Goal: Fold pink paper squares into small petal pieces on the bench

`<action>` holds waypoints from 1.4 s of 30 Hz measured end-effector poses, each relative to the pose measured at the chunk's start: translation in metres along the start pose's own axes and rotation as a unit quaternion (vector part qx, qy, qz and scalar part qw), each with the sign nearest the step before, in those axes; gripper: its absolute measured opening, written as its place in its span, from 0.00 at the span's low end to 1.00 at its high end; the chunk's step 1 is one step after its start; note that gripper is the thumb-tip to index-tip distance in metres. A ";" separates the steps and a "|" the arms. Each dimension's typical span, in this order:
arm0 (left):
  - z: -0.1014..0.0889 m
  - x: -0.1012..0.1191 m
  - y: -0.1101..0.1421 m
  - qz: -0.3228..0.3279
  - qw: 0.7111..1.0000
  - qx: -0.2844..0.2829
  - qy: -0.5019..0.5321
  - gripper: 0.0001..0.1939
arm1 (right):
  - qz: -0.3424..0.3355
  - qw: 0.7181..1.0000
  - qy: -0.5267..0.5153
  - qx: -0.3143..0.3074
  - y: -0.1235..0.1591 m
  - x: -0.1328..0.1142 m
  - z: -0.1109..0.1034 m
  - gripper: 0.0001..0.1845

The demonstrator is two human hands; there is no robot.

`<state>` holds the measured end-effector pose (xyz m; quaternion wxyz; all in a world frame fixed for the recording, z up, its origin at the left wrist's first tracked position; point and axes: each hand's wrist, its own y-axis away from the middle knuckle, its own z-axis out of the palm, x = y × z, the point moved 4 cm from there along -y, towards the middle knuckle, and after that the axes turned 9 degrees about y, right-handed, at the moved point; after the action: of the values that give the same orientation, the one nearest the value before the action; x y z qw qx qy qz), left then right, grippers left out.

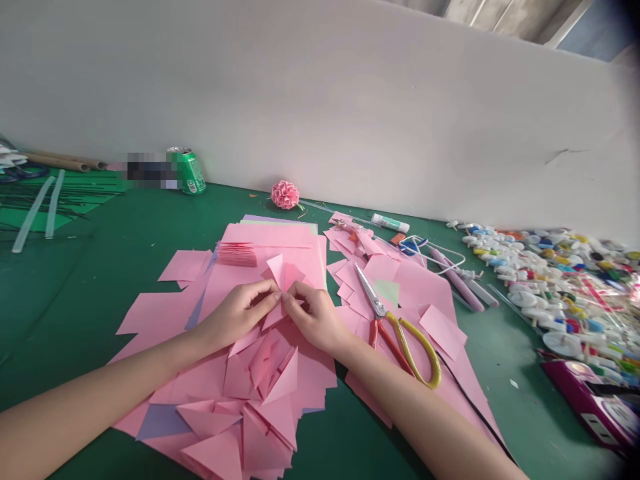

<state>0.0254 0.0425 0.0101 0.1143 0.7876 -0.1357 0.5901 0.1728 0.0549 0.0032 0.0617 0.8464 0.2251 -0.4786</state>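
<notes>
Both hands meet over the middle of a pile of pink paper sheets [210, 373]. My left hand [253, 303] pinches the left side of a folded pink paper piece [287, 273], thumb and forefinger closed on it. From the other side my right hand [313, 310] grips the same piece, its fingertips almost touching the left ones. Pointed flaps of the piece stick up above the fingers; its lower part is partly hidden. Below the hands lie several folded pink pieces [267, 367]. A neat stack of small pink squares [237, 254] sits just beyond.
Scissors with red and yellow handles [400, 333] lie right of my right hand. Farther back are a pink paper ball [285, 195], a green can [193, 172] and a glue stick [390, 223]. Small colourful plastic parts [565, 287] and a purple device [590, 400] occupy the right.
</notes>
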 end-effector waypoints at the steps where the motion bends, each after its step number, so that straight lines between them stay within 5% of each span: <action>1: 0.000 0.000 0.000 0.002 1.000 0.000 -0.001 0.17 | 0.000 1.000 0.001 0.000 0.000 0.000 0.000 0.14; 42: 0.000 0.001 0.000 0.007 1.000 0.001 -0.012 0.16 | 0.000 1.000 0.015 -0.005 0.001 0.000 0.000 0.15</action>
<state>0.0258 0.0423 0.0106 0.1077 0.7940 -0.1425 0.5811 0.1727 0.0543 0.0029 0.0631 0.8533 0.2282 -0.4646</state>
